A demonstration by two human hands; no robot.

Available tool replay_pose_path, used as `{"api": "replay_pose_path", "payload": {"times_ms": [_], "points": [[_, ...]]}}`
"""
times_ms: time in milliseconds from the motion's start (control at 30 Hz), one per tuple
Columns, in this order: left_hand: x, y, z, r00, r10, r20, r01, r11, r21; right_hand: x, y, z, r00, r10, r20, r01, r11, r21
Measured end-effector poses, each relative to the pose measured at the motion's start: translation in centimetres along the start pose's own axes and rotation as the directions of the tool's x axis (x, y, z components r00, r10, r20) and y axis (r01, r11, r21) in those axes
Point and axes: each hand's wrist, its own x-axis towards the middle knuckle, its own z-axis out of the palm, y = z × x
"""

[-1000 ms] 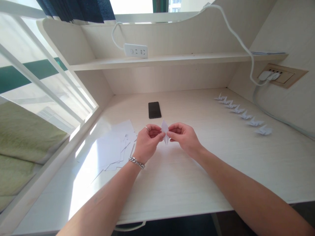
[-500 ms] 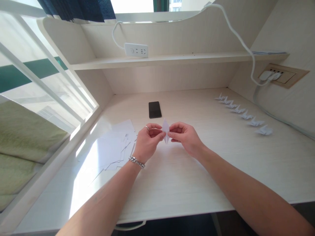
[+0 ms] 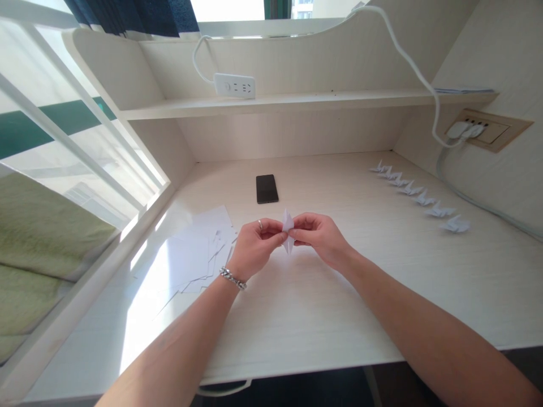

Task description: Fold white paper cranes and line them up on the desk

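A small piece of folded white paper (image 3: 288,221), pointed at its top and bottom, is pinched between my two hands above the desk. My left hand (image 3: 257,244), with a ring and a chain bracelet, grips its left edge between thumb and fingers. From the other side, my right hand (image 3: 321,235) pinches the right edge in the same way. Thumbs nearly meet across the paper's middle. Part of the paper is hidden behind the fingertips.
Loose white paper sheets (image 3: 189,257) lie left of my hands. A black phone (image 3: 267,189) rests beyond them. Several folded paper cranes (image 3: 424,198) form a row at the right. A power strip (image 3: 235,86) sits on the shelf (image 3: 305,102), and a white cable (image 3: 418,70) hangs down to the wall socket.
The folded paper has shifted slightly nearer and to the right. My left fingers have moved a little right and lower; my right hand has barely moved.
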Motion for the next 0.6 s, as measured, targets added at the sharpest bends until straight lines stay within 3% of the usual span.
{"api": "replay_pose_path", "payload": {"times_ms": [300, 467, 600], "points": [[0.05, 0.37, -0.17, 0.998, -0.058, 0.036, 0.063, 0.985, -0.158, -0.06, -0.28, -0.20, 0.998, 0.015, 0.057, -0.022, 0.993, 0.114], [-0.04, 0.45, -0.10, 0.999, -0.042, 0.028, 0.044, 0.995, -0.091, -0.29, -0.84, -0.14, 0.994, 0.042, 0.099, -0.054, 0.991, 0.125], [-0.04, 0.50, -0.01, 0.999, -0.054, 0.006, 0.054, 0.998, -0.037, -0.13, -0.53, -0.15, 0.999, 0.031, 0.034, -0.033, 0.998, 0.054]]}}
